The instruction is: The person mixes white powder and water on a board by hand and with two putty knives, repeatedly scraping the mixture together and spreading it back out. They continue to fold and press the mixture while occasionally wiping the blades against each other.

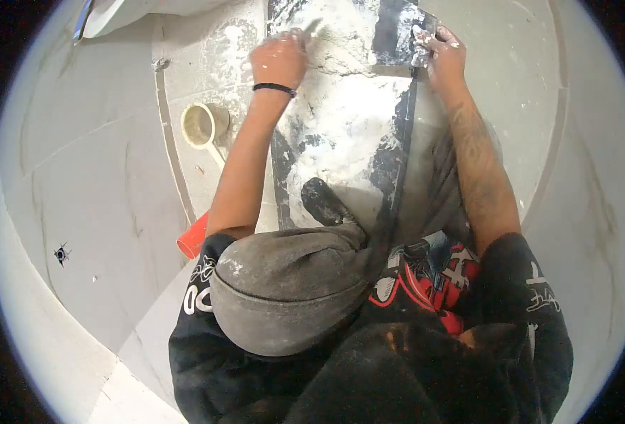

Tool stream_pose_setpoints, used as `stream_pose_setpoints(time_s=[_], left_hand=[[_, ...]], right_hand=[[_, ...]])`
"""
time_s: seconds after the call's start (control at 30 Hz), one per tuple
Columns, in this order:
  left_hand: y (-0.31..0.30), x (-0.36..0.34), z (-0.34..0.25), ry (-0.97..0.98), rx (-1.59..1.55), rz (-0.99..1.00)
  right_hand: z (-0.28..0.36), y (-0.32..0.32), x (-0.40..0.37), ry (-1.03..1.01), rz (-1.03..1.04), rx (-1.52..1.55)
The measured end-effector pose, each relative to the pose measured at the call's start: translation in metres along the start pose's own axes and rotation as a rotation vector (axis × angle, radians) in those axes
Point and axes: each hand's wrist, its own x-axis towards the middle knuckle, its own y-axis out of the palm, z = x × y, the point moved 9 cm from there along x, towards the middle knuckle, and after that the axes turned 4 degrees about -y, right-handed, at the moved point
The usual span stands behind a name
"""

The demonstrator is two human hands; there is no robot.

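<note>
My left hand is closed around a narrow grey tool, blurred, perhaps a small spatula; its handle is hidden in the fist. The tool's tip is over thick white paste. My right hand pinches the right edge of a dark flat plate, which has white paste smeared on its surface and along that edge. White paste also sticks to the fingers. Below both hands, a long dark board is coated with white powder and paste.
Left of the board stands a cream dipper with a long handle. A red tube lies beside my left elbow. My knee and dark shoe are over the board's near part. Marble-patterned tiles flank the work area.
</note>
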Motion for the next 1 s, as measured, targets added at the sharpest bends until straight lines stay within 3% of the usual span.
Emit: stream_pose_setpoints(time_s=[0.13,0.2,0.43,0.5,0.57,0.63,0.7,0.77,0.83,0.87,1.0], left_hand=[[0.038,-0.033,-0.042,0.143,-0.068,-0.038],[0.049,-0.052,-0.056,0.205,-0.108,-0.015],[0.061,-0.085,-0.044,0.129,-0.156,0.106],[0.058,-0.080,-0.027,0.139,-0.140,0.104],[0.033,-0.072,-0.021,0.139,-0.070,-0.048],[0.006,-0.059,-0.022,0.104,-0.139,-0.071],[-0.009,-0.048,-0.037,0.256,-0.189,-0.202],[0.007,-0.045,-0.051,0.267,-0.172,-0.156],[0.051,-0.051,-0.070,0.331,-0.061,0.016],[0.051,-0.059,-0.072,0.347,-0.097,-0.050],[0.058,-0.087,-0.070,0.343,-0.252,0.007]], right_hand=[[-0.011,-0.011,0.015,0.023,-0.021,0.072],[-0.015,-0.015,0.020,0.023,0.017,-0.046],[-0.013,-0.010,0.015,0.020,0.010,-0.041],[-0.022,-0.020,0.029,0.029,0.107,-0.012],[-0.017,-0.019,0.025,0.035,0.093,0.025],[-0.017,-0.018,0.020,0.054,0.087,0.065],[-0.021,-0.016,0.026,0.068,0.140,0.094],[-0.025,-0.016,0.027,0.097,0.153,0.067],[-0.025,-0.013,0.028,0.104,0.225,0.136],[-0.026,-0.019,0.028,0.101,0.216,0.132],[-0.023,-0.022,0.033,0.119,0.234,0.143]])
